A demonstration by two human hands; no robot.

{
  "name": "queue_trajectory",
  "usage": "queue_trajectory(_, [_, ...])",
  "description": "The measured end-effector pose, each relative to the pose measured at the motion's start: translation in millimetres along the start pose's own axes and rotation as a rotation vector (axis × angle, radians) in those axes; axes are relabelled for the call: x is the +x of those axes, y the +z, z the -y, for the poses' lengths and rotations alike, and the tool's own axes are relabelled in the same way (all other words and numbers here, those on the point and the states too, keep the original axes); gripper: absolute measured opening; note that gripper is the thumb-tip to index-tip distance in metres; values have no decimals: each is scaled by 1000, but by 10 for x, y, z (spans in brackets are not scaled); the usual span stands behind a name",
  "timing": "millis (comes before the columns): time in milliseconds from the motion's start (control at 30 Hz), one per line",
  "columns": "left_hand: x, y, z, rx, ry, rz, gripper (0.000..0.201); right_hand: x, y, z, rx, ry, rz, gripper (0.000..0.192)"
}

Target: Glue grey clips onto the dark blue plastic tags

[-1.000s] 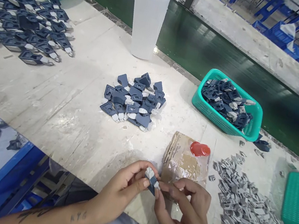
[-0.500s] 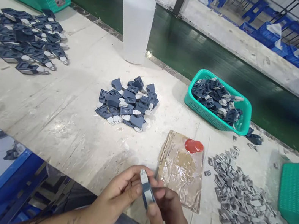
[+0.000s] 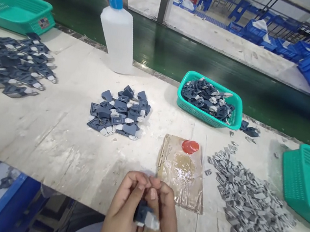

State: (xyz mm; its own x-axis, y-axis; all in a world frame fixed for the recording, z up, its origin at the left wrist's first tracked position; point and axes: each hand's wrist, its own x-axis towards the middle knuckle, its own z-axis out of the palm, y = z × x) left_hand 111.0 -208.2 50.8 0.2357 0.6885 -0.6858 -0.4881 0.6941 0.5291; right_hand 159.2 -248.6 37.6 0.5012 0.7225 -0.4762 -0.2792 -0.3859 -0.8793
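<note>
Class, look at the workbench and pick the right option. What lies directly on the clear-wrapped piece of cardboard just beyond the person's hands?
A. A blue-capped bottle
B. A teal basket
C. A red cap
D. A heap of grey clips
C. The red cap sits on the far end of the cardboard; the bottle, the heap of grey clips and the teal basket all rest on the table beside it.

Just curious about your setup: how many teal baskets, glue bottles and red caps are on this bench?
teal baskets: 3
glue bottle: 1
red cap: 1
Total: 5
</note>
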Motion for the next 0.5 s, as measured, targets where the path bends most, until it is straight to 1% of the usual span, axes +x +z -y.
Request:
queue_trajectory(33, [14,21,-32,-22,-57,-10,12,-2,-15,21,10,34,5,33])
queue_trajectory(67, [31,33,-64,-40,-102,-15,11,-6,-31,31,14,35,11,32])
queue_trajectory(100, [48,37,-90,-58,-129,-13,10,-11,-45,30,5,-7,19,30])
queue_trajectory(133, [63,33,-108,-81,-140,-16,8,-14,-56,17,-21,-90,32,29])
queue_trajectory(233, [85,-5,-117,-161,-149,-21,10,-5,-76,-69,-166,-435,87,27])
queue_trajectory(267, [80,-22,-113,-166,-157,-6,13,3,-81,-101,-205,-521,106,28])
queue_trajectory(300, [69,-41,-112,-158,-169,23,18,11,-88,-129,-227,-572,122,30])
queue_trajectory(367, [32,-85,-124,-96,-168,120,31,16,-104,-167,-236,-596,132,33])
queue_trajectory(433, [-7,-131,-164,36,-92,249,40,-1,-118,-178,-220,-563,83,32])
queue_trajectory(500, [-32,-170,-233,241,-4,348,37,-39,-118,-170,-186,-470,14,32])
